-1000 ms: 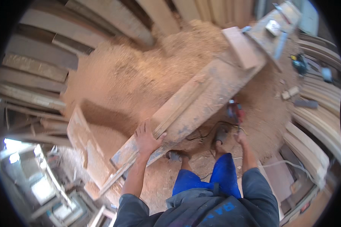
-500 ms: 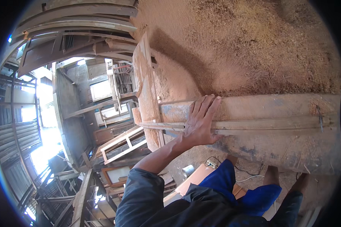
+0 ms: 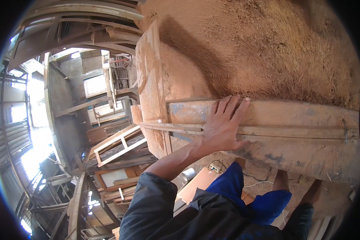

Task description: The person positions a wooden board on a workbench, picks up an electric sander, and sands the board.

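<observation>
My left hand (image 3: pixel 225 126) lies palm down, fingers spread, across a long dusty slab (image 3: pixel 296 150) coated in sawdust. Narrow wooden strips (image 3: pixel 174 127) run lengthwise along the slab, and the hand covers part of them. Toward the right the line carries on as a long flat strip (image 3: pixel 284 131). At the slab's left end a wide board (image 3: pixel 148 80) stands crosswise, smeared with brown dust. No part of my right hand shows.
Beyond the slab rises a large heap of sawdust (image 3: pixel 260 52). Wooden frames (image 3: pixel 120 146) and timber are stacked at left. Below lie a power socket with a cable (image 3: pixel 216 168), a pale can (image 3: pixel 189 174) and a flat board (image 3: pixel 200 185). A person's bare legs (image 3: pixel 281 180) show near the slab.
My left hand has slid to the right along the slab, with its fingers a little wider apart. The view has shifted slightly, so the background sits further left.
</observation>
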`<state>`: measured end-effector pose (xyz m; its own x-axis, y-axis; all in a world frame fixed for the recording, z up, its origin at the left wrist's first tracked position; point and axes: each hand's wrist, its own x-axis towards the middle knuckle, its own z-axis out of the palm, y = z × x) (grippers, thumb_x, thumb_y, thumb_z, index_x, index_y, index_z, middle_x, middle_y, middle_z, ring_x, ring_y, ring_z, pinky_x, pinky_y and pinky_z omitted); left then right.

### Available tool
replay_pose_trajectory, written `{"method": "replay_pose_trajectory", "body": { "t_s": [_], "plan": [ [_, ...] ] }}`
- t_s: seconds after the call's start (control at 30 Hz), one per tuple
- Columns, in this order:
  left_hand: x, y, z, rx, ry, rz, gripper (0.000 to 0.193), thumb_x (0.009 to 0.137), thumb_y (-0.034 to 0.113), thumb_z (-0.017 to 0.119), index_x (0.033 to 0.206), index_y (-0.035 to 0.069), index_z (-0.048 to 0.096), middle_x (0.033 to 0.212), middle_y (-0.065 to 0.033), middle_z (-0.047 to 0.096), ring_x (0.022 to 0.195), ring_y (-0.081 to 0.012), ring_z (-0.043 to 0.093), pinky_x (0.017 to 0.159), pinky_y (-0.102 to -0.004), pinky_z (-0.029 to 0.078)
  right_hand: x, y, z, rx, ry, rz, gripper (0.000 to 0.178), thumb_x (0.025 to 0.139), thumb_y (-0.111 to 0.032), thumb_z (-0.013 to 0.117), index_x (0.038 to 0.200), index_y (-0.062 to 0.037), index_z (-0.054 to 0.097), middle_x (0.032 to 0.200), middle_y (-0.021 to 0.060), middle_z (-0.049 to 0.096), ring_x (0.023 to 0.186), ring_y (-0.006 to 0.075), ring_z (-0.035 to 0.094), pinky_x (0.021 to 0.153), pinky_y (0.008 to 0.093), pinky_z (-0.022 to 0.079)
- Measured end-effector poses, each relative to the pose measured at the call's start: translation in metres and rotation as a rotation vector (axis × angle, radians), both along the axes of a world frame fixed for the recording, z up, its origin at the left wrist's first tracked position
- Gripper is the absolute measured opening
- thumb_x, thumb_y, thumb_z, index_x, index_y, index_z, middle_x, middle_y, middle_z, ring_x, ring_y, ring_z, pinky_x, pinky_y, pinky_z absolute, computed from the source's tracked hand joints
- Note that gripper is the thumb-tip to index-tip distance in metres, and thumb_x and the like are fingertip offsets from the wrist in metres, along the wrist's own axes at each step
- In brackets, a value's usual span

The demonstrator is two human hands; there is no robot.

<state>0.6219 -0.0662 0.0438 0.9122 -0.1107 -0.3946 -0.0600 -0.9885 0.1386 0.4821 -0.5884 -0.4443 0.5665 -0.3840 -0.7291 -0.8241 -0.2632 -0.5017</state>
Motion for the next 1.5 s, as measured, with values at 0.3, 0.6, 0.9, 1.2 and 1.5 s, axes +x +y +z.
{"method": "replay_pose_trajectory", "body": {
  "t_s": [0.3, 0.6, 0.9, 1.2, 1.5],
  "plan": [
    [-0.011, 0.008, 0.001, -0.064, -0.083, 0.018, 0.108, 0.075, 0.058, 0.080, 0.155, 0.002, 0.034, 0.145, -0.0256, 0.044, 0.135, -0.0428, 0.040, 0.112, -0.0585, 0.031, 0.007, 0.089, 0.107, 0.523, -0.343, -0.068, 0.030, 0.097, -0.026, 0.065, 0.115, -0.0016, 0.062, 0.092, 0.0096, 0.066, 0.079, 0.0184, 0.062, 0.067, 0.0342, 0.051],
    [-0.020, 0.025, 0.016, -0.224, 0.056, 0.098, 0.104, 0.082, 0.062, 0.073, 0.158, 0.003, 0.031, 0.154, -0.0296, 0.037, 0.144, -0.0474, 0.033, 0.119, -0.0582, 0.025, 0.001, 0.264, 0.298, 0.362, -0.008, 0.416, 0.016, 0.088, -0.015, 0.073, 0.091, -0.0007, 0.068, 0.070, 0.0031, 0.063, 0.056, 0.0138, 0.058, 0.051, 0.0308, 0.047],
    [-0.143, 0.111, 0.019, -0.453, -0.677, 0.417, 0.091, 0.086, 0.043, 0.073, 0.155, -0.001, 0.033, 0.159, -0.0379, 0.021, 0.151, -0.0532, 0.018, 0.123, -0.0601, 0.015, -0.029, 0.341, 0.376, 0.092, 0.050, 1.172, 0.035, 0.079, -0.026, 0.074, 0.096, 0.0037, 0.069, 0.072, 0.0142, 0.071, 0.067, 0.0250, 0.070, 0.065, 0.0397, 0.055],
    [-0.448, 0.299, 0.002, 0.267, -0.277, 0.984, 0.091, 0.095, 0.047, 0.055, 0.158, -0.009, 0.022, 0.166, -0.0307, 0.017, 0.157, -0.0425, 0.008, 0.127, -0.0538, 0.005, -0.081, 0.439, 0.386, -0.015, -0.006, 1.634, 0.070, 0.085, -0.033, 0.070, 0.138, 0.0077, 0.053, 0.123, 0.0298, 0.067, 0.111, 0.0373, 0.068, 0.094, 0.0434, 0.053],
    [-0.522, 0.318, -0.038, -0.330, -1.033, 1.964, 0.085, 0.097, 0.033, 0.067, 0.160, -0.001, 0.023, 0.161, -0.0268, 0.033, 0.147, -0.0369, 0.037, 0.121, -0.0459, 0.028, -0.091, 0.521, 0.461, 0.213, 0.018, 1.713, 0.094, 0.083, -0.031, 0.071, 0.160, -0.0013, 0.026, 0.146, 0.0296, 0.053, 0.133, 0.0419, 0.055, 0.111, 0.0428, 0.043]
  ]
}}
